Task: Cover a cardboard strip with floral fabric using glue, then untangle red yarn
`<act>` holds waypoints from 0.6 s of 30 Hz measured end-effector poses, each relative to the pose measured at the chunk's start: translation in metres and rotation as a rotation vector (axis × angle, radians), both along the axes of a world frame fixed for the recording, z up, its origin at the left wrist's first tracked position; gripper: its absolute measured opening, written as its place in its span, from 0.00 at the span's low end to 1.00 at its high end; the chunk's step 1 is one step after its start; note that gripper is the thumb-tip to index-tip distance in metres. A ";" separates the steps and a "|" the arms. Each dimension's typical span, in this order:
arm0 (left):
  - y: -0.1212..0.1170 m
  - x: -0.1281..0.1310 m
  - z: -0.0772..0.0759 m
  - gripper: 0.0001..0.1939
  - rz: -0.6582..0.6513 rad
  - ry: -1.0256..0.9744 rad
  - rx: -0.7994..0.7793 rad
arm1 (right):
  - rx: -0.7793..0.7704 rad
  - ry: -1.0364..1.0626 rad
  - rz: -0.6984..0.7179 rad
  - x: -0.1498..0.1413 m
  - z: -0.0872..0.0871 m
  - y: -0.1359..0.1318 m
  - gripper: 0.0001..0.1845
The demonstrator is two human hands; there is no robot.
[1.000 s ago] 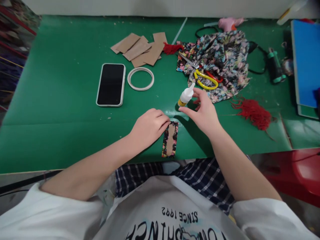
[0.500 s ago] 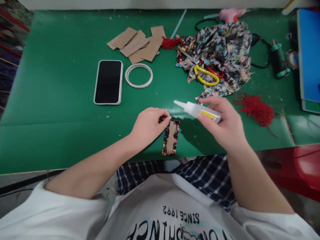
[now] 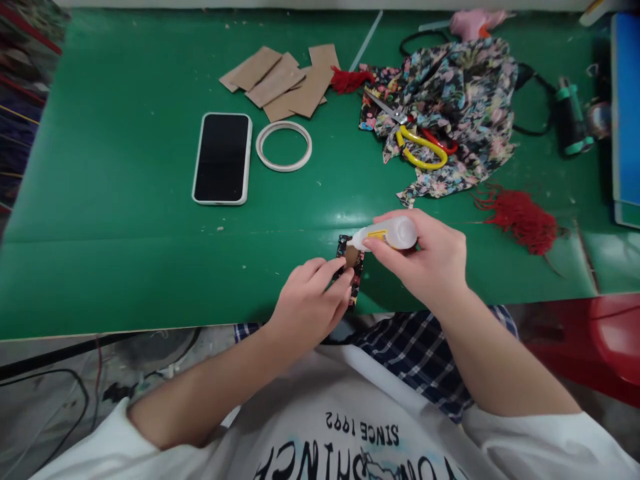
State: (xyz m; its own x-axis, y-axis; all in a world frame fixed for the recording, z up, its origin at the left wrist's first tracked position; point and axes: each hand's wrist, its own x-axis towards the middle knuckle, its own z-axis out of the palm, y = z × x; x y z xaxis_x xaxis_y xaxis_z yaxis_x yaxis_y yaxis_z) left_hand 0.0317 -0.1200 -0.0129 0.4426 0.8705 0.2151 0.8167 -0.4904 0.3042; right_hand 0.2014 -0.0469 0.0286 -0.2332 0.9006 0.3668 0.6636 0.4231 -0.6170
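My right hand (image 3: 431, 257) is closed around a clear glue bottle (image 3: 395, 233) with a yellow label. The bottle is tipped to the left, its nozzle down at the top end of a small cardboard strip (image 3: 352, 255) edged with black floral cloth. My left hand (image 3: 315, 293) lies over the lower part of that strip with its fingers stretched out, holding it against the table. Those fingers hide much of the strip's middle. Whether glue is coming out is too small to tell.
Beyond the hands on the green table (image 3: 125, 253) lie a phone (image 3: 223, 159), a tape roll (image 3: 260, 148), cardboard pieces (image 3: 313, 90), floral cloth (image 3: 465, 100) with yellow-and-red scissors (image 3: 423, 157) on it, red tassels (image 3: 525, 220) and a pink glue gun (image 3: 475, 25).
My right hand has brought the glue bottle down and left, onto the strip's upper end. My left hand has moved from the strip's top corner down across its lower part.
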 end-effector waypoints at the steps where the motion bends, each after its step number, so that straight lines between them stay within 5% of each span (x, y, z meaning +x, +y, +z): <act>1: -0.001 0.001 -0.002 0.15 0.009 0.016 0.004 | 0.010 -0.014 -0.002 -0.003 -0.001 0.002 0.13; 18: 0.010 0.005 -0.007 0.07 -0.026 -0.077 0.081 | 0.064 -0.139 0.007 -0.018 -0.004 0.016 0.18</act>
State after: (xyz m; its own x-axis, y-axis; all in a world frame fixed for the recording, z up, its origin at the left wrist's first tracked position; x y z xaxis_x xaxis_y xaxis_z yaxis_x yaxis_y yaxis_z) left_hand 0.0364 -0.1104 -0.0203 0.4447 0.8373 0.3180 0.7791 -0.5367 0.3239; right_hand 0.1838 -0.0311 0.0241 -0.2915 0.8747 0.3871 0.7378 0.4632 -0.4911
